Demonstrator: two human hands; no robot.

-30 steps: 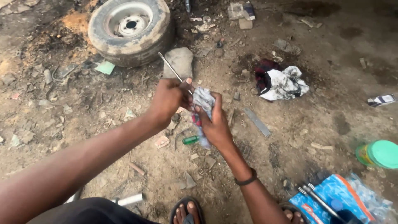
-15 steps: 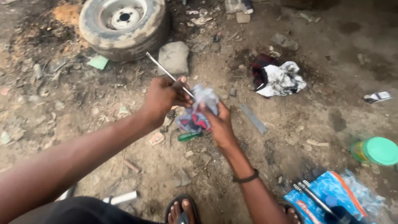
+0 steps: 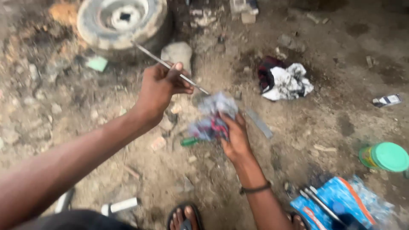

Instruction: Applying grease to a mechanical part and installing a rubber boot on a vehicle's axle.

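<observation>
My left hand point(image 3: 159, 87) grips a thin metal rod point(image 3: 149, 56) that slants up-left toward the tyre, its lower end reaching the bag. My right hand point(image 3: 235, 138) holds a crumpled clear plastic bag point(image 3: 215, 113) with red and dark contents showing through. The two hands are close together over bare dirt ground. A small green item point(image 3: 188, 142) lies on the ground just left of the bag. The picture is blurred, so the bag's contents are unclear.
An old wheel with tyre point(image 3: 121, 21) lies at the top left, a grey stone point(image 3: 178, 53) beside it. A black-and-white rag point(image 3: 284, 81) lies to the right. A green-lidded jar point(image 3: 385, 157) and a blue packet with tools point(image 3: 336, 204) sit at the lower right. My sandalled foot point(image 3: 184, 217) shows below.
The rod and my left hand have pulled a little away to the left of the bag. My right hand with the bag has dropped slightly lower.
</observation>
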